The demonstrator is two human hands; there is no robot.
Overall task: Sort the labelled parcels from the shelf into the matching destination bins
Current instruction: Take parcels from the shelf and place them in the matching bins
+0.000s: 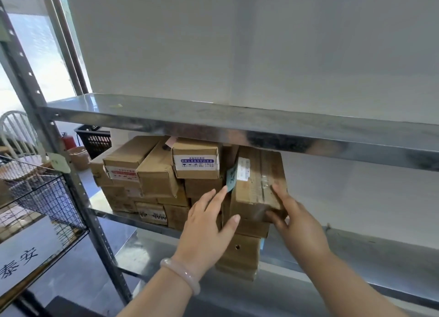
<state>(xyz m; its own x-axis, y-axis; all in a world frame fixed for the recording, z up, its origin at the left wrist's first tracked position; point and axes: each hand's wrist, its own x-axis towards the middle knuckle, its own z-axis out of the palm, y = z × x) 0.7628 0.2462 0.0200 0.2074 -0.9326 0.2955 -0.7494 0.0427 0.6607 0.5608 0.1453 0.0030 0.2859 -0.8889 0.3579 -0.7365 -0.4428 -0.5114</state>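
A grey metal shelving rack point(213, 121) stood against a pale wall, its upper shelf bare, with a black wire-mesh basket point(47, 198) hung at its left post and a black plastic crate point(95, 140) farther off. Brown cardboard parcels point(156, 174) lay heaped on the middle shelf. At the heap's right end a brown cardboard box with a white label point(259, 183) was tilted up. The right hand point(297, 221) clasped its near right corner, fingers on top and thumb beneath. The left hand point(209, 226), with a pale pink bangle point(180, 275) on its wrist, lay with fingers spread against the box's left side, beside a light blue tag point(231, 176).
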